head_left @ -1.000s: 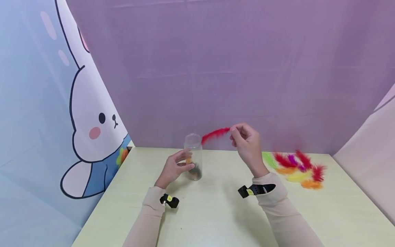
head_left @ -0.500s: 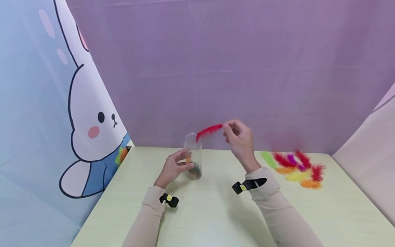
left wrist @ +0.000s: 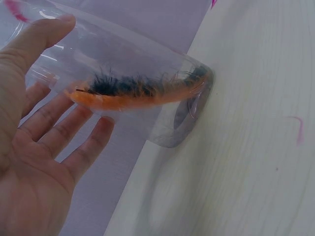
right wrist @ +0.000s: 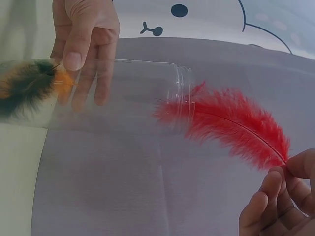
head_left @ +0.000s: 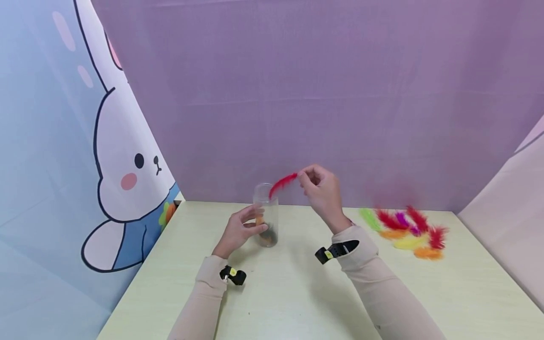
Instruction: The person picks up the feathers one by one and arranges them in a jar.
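Reading my head view left to right: rabbit print (head_left: 116,189) far left, then left hand (head_left: 240,232) at centre-low, thumb and fingers clamped round the clear jar (head_left: 273,212), gripping its side below the neck. Jar stands about upright on the table (head_left: 276,302); my left wrist view shows an orange feather (left wrist: 133,102) and a dark feather (left wrist: 130,86) inside. Next, red feather (head_left: 282,183) just right of the jar mouth, then right hand (head_left: 323,191), thumb and finger pinched together on its quill end. Key relation: feather runs left and down from the right fingertips, long axis slanted against the jar's near-vertical one; far tip reads as just inside the mouth, most of the feather outside. Right hand is the nearer to feather and rim. Loose feathers (head_left: 410,243) sit right of centre, well apart from the jar.
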The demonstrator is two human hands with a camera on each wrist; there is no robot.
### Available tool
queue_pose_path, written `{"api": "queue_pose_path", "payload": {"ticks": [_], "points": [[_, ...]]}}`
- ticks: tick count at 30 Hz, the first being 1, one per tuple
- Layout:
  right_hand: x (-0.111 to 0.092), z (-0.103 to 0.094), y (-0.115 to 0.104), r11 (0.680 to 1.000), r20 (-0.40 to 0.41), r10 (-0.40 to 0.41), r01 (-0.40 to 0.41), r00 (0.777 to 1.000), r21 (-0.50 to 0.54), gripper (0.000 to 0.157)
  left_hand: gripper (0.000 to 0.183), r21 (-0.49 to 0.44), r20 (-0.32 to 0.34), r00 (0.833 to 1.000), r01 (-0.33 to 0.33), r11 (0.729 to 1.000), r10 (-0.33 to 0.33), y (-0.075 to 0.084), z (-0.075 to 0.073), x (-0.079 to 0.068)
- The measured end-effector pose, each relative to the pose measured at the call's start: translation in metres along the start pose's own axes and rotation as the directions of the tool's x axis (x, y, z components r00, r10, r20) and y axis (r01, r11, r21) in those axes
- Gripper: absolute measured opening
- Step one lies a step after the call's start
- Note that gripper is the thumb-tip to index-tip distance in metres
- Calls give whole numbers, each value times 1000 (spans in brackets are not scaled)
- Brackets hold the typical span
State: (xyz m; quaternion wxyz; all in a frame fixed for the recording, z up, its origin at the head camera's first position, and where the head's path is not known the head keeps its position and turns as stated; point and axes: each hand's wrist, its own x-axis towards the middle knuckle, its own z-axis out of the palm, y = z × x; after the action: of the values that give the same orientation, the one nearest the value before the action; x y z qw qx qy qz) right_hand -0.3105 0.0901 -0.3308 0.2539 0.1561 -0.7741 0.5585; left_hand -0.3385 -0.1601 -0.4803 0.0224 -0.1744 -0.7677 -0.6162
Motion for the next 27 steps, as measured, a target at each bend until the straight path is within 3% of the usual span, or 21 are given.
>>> {"api": "queue_pose_path", "payload": {"ticks": [27], "points": [[1,31,6,972,48,56,-43,997,-230,12,63,-16,-5,1000,14,1000,-14,1,-1,0]]}}
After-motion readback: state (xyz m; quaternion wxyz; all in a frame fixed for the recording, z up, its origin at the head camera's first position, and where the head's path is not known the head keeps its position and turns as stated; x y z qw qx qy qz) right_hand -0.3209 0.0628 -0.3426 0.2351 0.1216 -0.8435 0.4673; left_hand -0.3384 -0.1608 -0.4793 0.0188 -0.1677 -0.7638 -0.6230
